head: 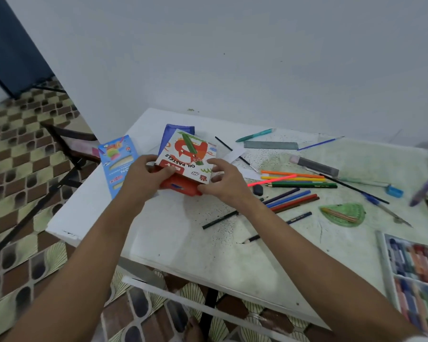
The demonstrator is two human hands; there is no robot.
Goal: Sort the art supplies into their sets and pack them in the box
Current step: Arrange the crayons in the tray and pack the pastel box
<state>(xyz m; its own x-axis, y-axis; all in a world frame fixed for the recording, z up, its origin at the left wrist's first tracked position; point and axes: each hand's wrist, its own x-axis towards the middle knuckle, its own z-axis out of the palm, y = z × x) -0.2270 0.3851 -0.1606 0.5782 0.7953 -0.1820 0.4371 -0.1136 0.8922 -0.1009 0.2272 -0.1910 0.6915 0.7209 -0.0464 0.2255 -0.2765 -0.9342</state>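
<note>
Both my hands hold a white and red cardboard box marked OIL PASTELS (187, 157), tilted up over the table's left part. My left hand (143, 178) grips its left lower edge and red flap. My right hand (224, 181) pinches its right lower corner. A blue box (177, 130) shows behind it. A light blue pencil box (118, 164) lies flat at the table's left edge. Loose coloured pencils (294, 180) lie to the right of my hands. A tray of oil pastels (418, 275) sits at the right front edge.
On the white table (173, 240) lie a green protractor (344, 214), a grey ruler (271, 144), a teal pen (255, 135), a dark eraser (258, 190), a blue sharpener (394, 190) and a purple marker (424, 191). A chair (67, 149) stands on the tiled floor to the left.
</note>
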